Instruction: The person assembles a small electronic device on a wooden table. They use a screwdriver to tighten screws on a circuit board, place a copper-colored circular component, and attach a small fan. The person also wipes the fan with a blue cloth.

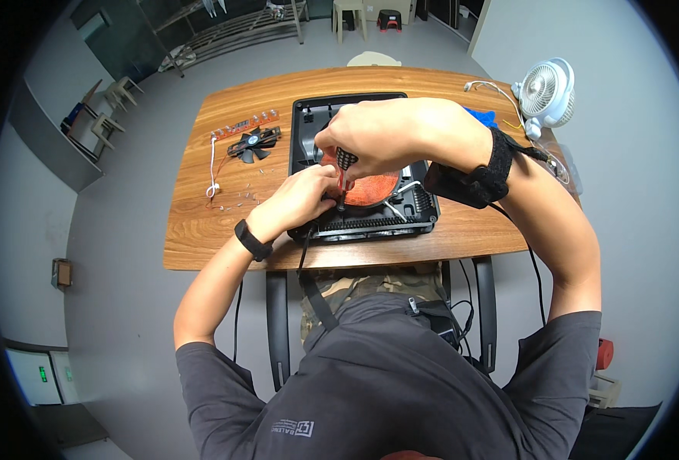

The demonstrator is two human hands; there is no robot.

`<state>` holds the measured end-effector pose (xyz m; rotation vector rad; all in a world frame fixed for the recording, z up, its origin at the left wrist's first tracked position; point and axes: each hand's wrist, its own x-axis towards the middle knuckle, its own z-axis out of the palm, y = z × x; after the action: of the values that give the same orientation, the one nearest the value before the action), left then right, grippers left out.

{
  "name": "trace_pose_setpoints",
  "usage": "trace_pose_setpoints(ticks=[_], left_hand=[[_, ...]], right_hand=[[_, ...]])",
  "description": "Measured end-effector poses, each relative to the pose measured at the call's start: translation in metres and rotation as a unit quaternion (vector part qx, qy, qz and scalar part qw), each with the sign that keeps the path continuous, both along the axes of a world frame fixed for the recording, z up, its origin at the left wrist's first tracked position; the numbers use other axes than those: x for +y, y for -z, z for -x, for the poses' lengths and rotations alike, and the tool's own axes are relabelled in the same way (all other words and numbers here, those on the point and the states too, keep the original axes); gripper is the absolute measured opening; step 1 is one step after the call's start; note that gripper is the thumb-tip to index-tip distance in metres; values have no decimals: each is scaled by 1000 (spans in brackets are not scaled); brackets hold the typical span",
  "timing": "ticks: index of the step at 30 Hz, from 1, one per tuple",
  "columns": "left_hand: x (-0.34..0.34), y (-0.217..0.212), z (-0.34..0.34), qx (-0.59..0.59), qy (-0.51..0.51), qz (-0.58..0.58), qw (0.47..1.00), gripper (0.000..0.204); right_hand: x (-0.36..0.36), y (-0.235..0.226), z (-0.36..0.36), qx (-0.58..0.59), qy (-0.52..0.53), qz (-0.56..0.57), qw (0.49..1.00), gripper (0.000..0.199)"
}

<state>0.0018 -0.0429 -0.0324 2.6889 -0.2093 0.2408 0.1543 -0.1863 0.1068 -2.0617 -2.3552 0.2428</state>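
Note:
An open black induction cooker housing [424, 222] lies on the table in front of me, with a round orange-red coil [375, 189] inside it. My right hand [374, 138] is closed around a screwdriver with a dark patterned handle [346, 159]. Its shaft points down at the coil's left edge, where the tip is hard to make out. Close beside the shaft, my left hand [306, 196] has its fingers bent and pressed together over the coil's near left edge. Whatever they may pinch is hidden. White leads [405, 192] run from the coil's right side.
Left of the housing lie a small black fan [253, 143], a red circuit strip [243, 125] with a white cable, and several loose screws [240, 203]. A white desk fan [547, 93] stands at the far right corner, near a blue cloth [481, 117].

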Motion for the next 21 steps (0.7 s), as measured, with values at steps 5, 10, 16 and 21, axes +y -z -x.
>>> trace_pose_setpoints(ticks=[5, 10, 16, 21], left_hand=[[-3, -4, -1, 13, -18, 33, 999, 24], [4, 7, 1, -17, -4, 3, 1000, 24], [0, 1, 3, 6, -20, -3, 1000, 26], [-5, -11, 1, 21, -12, 1, 1000, 27]], right_hand=[[1, -10, 9, -53, 29, 40, 997, 38], [10, -16, 17, -60, 56, 93, 992, 45], [2, -20, 16, -18, 37, 32, 999, 44], [-3, -11, 1, 32, -69, -13, 997, 42]])
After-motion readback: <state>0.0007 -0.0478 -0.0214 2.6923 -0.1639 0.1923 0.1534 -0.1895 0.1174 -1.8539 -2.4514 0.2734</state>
